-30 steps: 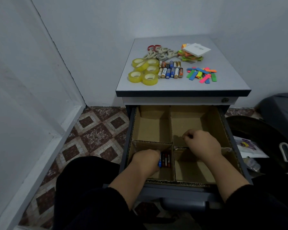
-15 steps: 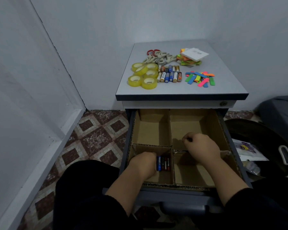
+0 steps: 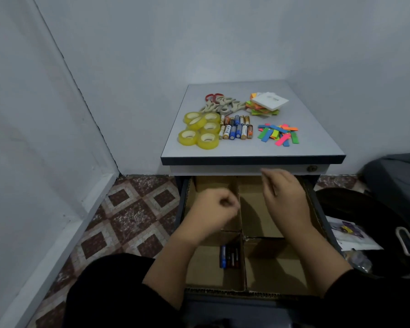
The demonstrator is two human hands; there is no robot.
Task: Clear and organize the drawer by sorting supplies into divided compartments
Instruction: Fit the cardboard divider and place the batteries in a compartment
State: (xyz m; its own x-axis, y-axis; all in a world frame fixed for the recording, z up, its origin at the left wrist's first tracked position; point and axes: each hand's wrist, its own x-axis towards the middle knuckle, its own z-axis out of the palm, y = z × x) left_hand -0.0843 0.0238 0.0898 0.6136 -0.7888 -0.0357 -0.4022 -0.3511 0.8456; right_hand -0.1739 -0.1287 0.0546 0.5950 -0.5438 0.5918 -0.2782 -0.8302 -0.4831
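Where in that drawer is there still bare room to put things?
In the drawer, the near right compartment is bare. The near left one is bare left of the batteries lying along the centre divider. The back compartments are partly hidden by the left hand and right hand.

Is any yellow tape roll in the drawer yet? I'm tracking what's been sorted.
No, all the yellow tape rolls sit on the grey cabinet top; only a few batteries lie in the near-left cardboard compartment.

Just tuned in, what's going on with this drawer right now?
A person is sorting supplies into a cardboard-divided drawer. A few batteries lie in the near-left compartment. Both hands, left and right, hover empty over the back compartments. Tape rolls, scissors, more batteries and coloured strips wait on the cabinet top.
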